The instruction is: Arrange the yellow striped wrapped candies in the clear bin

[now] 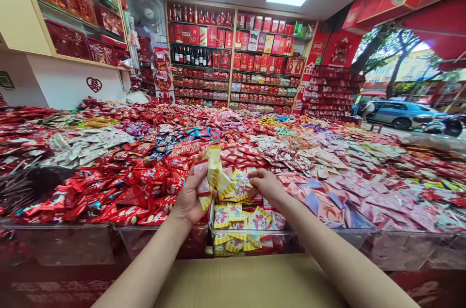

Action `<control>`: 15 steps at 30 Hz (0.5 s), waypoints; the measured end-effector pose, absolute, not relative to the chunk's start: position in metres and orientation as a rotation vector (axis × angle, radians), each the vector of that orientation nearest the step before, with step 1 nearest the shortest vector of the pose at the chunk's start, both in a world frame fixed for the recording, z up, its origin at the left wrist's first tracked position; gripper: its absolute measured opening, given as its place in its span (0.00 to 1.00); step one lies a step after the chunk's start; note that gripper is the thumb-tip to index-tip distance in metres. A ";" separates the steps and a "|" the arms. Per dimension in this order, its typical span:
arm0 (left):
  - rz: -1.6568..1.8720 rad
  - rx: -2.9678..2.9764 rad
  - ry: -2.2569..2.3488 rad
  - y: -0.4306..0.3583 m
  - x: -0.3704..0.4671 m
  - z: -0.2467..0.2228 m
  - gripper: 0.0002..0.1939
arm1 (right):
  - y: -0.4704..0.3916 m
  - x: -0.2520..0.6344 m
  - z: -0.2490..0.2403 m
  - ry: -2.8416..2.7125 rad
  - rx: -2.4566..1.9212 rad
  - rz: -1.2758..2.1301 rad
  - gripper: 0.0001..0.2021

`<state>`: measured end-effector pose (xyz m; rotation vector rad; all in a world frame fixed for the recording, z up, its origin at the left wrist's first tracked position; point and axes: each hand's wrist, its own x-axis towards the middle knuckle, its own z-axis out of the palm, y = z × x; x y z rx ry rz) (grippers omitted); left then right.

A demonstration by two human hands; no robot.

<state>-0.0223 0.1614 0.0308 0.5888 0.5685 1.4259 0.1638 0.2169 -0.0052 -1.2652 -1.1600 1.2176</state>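
Observation:
My left hand (191, 191) is closed round several yellow-edged candy packets (214, 172), held above the front bins. To its right, my right hand (267, 184) pinches the edge of a yellow and white candy packet (240, 184) with a printed cartoon figure. Below both hands stands a clear plastic bin (251, 233) with more packets of the same kind. Red-wrapped candies (134, 196) fill the bin left of my left hand. Pink packets (320, 199) lie in the bin beyond my right forearm.
A cardboard box (240, 281) sits in front of me, under my forearms. Heaps of wrapped sweets spread back to shelves (233, 56) of bottles and red boxes. A fan (146, 9) stands at the back left. A blue car (396, 113) is outside on the right.

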 end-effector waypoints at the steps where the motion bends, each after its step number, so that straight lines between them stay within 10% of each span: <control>1: 1.420 0.588 0.560 0.162 -0.023 0.030 0.18 | 0.217 0.162 -0.007 -1.165 -1.286 1.228 0.05; 15: 1.460 0.661 0.560 0.162 -0.025 0.025 0.18 | 0.201 0.152 -0.008 -1.628 -1.494 0.890 0.04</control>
